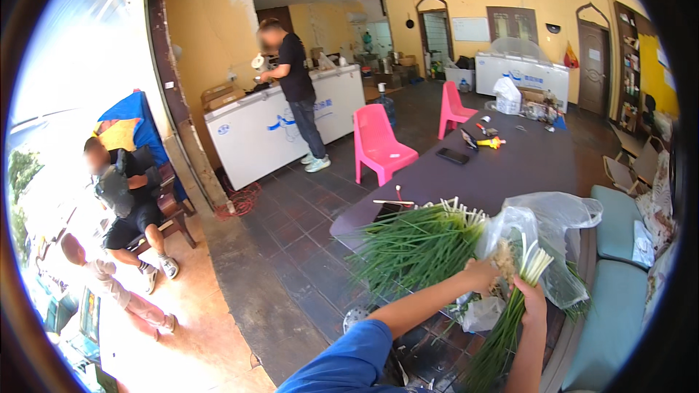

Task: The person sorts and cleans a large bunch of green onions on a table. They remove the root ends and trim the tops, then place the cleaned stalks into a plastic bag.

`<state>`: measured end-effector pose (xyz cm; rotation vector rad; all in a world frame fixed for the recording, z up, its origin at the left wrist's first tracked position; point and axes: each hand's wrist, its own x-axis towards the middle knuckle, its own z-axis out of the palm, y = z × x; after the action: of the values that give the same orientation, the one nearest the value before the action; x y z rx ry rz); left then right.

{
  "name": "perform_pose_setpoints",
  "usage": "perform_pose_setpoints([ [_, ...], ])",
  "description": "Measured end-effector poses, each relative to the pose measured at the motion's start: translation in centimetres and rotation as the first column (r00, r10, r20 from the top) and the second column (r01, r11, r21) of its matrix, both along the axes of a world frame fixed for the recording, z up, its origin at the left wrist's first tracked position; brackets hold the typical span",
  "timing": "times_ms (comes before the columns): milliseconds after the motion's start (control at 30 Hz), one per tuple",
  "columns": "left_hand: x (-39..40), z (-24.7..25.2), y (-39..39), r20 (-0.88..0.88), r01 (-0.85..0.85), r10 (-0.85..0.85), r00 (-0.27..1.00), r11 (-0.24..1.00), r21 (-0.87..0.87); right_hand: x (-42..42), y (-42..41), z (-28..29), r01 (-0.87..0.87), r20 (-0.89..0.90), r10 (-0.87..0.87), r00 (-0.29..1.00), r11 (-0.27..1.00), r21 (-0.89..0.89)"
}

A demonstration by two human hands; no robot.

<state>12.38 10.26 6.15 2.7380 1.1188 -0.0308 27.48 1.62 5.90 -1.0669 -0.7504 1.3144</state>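
A bunch of green onions (pixel 513 305) with white stems upward is gripped in my right hand (pixel 531 299), its green leaves hanging down. Beside it, my left hand (pixel 481 275) is closed at the tan, fibrous roots (pixel 503 262) near the stems; its fingertips are partly hidden. A large pile of green onions (pixel 420 240) lies on the near end of the dark table (pixel 409 183), leaves over the edge. Right behind my hands is a clear plastic bag (pixel 551 218). A smaller piece of clear plastic (pixel 483 314) lies below my left hand.
A black phone (pixel 452 156) and a yellow object (pixel 490 143) lie farther up the table. Pink chairs (pixel 382 144) stand beyond its left side, teal seats (pixel 611 327) at right. One person stands at a white chest freezer (pixel 338 93); another sits at left, near a small child.
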Motion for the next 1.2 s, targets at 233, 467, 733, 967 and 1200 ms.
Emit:
perform_pose_setpoints([
  [233, 1.7, 1.0, 3.5, -0.084, -0.326, 0.327, 0.941, 0.945, 0.024, 0.9, -0.3, 0.4, 0.011, -0.003, -0.011, 1.0, 1.0, 0.02],
  [467, 0.6, 1.5, 0.8, 0.094, -0.448, 0.447, 0.89, 0.894, -0.008, 0.8, 1.1, -0.5, -0.057, -0.139, 0.053, 0.989, 0.998, -0.028],
  [733, -0.3, -0.6, -1.3, 0.571, -0.471, 0.511, 0.643, 0.851, -0.231, 0.0, 0.6, 0.4, -0.151, -0.375, 0.127, 0.918, 0.988, -0.035],
  [967, -0.2, 0.2, -0.8, 0.787, -0.206, 0.41, 0.461, 0.912, -0.355, -0.2, 0.8, 0.9, -0.177, -0.348, 0.171, 0.922, 0.984, 0.012],
  [1200, 1.3, 2.1, -2.5, 0.715, 0.204, 0.571, 0.402, 0.706, -0.678, -1.3, 0.7, 0.3, -0.156, -0.166, 0.158, 0.973, 0.987, 0.029],
])
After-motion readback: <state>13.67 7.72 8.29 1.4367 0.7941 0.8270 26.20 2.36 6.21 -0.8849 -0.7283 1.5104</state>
